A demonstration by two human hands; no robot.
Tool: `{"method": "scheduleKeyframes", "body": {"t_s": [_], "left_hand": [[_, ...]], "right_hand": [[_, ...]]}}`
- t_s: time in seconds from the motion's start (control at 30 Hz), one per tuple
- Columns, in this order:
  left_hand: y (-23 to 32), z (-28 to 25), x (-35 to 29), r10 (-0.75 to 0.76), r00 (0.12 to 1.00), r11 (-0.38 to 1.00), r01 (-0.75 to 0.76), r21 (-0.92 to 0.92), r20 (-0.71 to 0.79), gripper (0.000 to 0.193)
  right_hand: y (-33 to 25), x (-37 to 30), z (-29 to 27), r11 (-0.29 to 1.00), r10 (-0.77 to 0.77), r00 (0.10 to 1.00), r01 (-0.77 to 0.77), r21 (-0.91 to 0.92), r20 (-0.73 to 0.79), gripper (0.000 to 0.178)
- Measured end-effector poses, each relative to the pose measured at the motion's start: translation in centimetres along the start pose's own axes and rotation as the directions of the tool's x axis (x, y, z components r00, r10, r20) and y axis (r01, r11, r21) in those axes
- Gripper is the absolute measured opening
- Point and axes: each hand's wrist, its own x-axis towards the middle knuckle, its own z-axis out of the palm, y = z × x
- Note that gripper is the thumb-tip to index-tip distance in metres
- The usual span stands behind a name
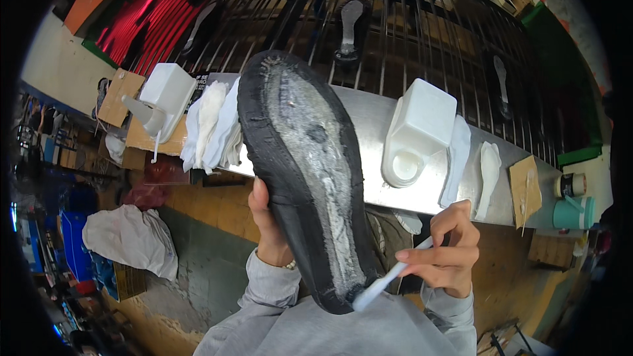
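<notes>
My left hand (pixel 266 221) is closed round the left edge of a black shoe upper (pixel 280 151), held tilted with its underside turned up. A grey strip coated with something wet and shiny runs down the middle of that underside (pixel 316 151). Between the thumb and fingers of my right hand (pixel 448 247) is a white brush (pixel 389 281). Its broad pale end touches the black rim at the near, narrow end of the upper. Part of my left hand is hidden behind the upper.
Beyond a metal ledge (pixel 366 112) runs a rack of metal rods (pixel 422 39) carrying several shoe uppers (pixel 349 26). White glue dispensers (pixel 422 118) stand on the ledge, with pale insole-shaped pieces (pixel 488 178) beside them. A teal mug (pixel 572 212) sits far right.
</notes>
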Motion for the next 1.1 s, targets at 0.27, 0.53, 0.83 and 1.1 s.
{"method": "scheduleKeyframes", "body": {"t_s": [0.27,0.53,0.83,1.1], "left_hand": [[2.9,-1.1,3.1,0.141,0.734,0.826,0.283,-0.487,0.664,0.091],[7.5,-3.2,3.0,0.240,0.571,0.962,-0.031,-0.272,0.785,0.105],[9.7,-1.2,4.0,0.216,0.500,0.976,-0.091,-0.197,0.839,0.123],[4.8,-6.9,0.2,0.217,0.881,0.947,-0.086,-0.309,0.420,0.099]], "right_hand": [[8.9,-0.3,-0.6,0.712,0.045,0.966,-0.210,-0.670,-0.254,0.021],[10.5,-1.3,0.7,0.689,0.115,0.952,-0.281,-0.668,-0.282,0.023],[10.5,-2.3,1.0,0.732,0.114,0.945,-0.289,-0.617,-0.308,0.022],[10.2,-3.3,2.2,0.775,0.408,0.800,-0.558,-0.296,-0.441,0.009]]}}
